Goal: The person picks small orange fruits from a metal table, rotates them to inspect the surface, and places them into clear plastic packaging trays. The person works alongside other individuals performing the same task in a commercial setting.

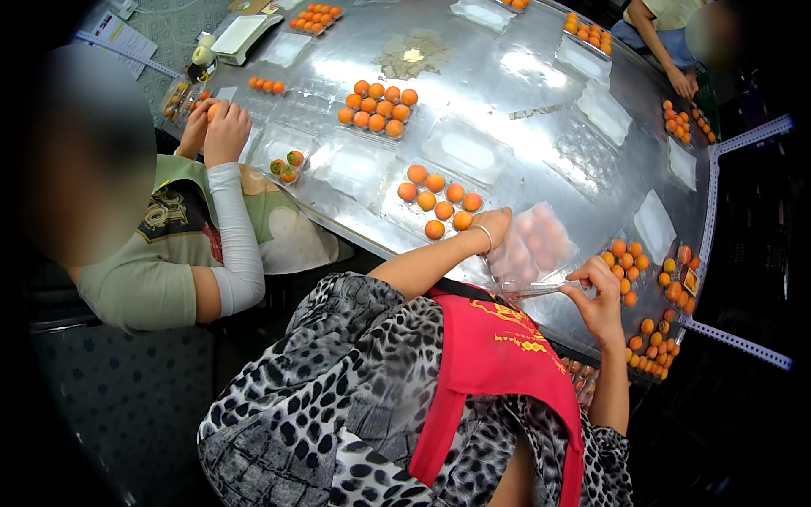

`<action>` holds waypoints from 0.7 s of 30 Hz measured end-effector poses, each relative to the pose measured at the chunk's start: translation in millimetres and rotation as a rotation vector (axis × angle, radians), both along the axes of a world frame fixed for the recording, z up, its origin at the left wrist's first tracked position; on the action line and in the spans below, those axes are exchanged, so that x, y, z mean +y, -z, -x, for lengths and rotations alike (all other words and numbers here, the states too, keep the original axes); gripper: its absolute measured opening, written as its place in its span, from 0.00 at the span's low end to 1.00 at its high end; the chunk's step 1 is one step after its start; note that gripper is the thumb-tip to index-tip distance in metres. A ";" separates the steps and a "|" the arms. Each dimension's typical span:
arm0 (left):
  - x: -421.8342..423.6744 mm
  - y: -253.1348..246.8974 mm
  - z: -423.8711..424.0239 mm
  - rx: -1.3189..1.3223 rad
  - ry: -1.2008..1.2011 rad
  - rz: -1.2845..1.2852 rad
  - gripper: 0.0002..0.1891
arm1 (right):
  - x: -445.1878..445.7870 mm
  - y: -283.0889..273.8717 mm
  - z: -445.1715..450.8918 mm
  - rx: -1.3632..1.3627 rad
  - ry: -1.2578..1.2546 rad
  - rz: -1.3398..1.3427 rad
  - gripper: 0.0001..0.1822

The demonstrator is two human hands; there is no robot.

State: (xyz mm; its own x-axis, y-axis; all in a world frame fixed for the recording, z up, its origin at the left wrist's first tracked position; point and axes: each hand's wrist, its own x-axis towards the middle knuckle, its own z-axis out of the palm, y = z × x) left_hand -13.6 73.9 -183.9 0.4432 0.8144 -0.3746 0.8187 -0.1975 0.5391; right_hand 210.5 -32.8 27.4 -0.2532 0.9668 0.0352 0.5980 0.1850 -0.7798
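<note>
In front of me lies a clear plastic clamshell pack [492, 269] of persimmons, with the fruit [537, 237] blurred pink beneath a whitish translucent sheet. My right hand [595, 293] pinches the pack's clear plastic edge between thumb and fingers at the near right. At the far left of the same pack is my left hand [495, 227], a bracelet on its wrist; its fingertips are hidden. Just left of that hand sits an open clear tray of persimmons [444, 210] with gaps in its rows.
The metal table [469, 82] carries another filled tray [377, 114], white sheets [603, 113] and loose persimmons [652, 348] at right. A co-worker's hands [218, 130] hold a persimmon at left. Another person's hands [684, 82] are far right. A scale [246, 35] stands far left.
</note>
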 end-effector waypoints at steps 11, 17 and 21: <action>-14.5 28.3 -14.9 -0.099 -0.368 -0.080 0.12 | 22.4 35.3 -92.6 -0.804 0.111 -0.246 0.07; -48.1 -4.5 22.0 -0.176 -0.335 0.102 0.16 | 4.9 109.7 -64.9 -0.707 0.210 -0.141 0.17; -47.7 -46.1 77.8 -0.535 -0.379 0.077 0.14 | -27.7 135.6 -46.2 -0.506 0.347 -0.202 0.16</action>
State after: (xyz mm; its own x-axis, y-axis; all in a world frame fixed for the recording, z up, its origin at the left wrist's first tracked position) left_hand -91.4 26.2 -137.8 0.2722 0.9304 -0.2455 0.4391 0.1069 0.8921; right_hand 256.7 -60.4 -108.2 0.0401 0.9823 0.1831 0.9340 0.0282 -0.3562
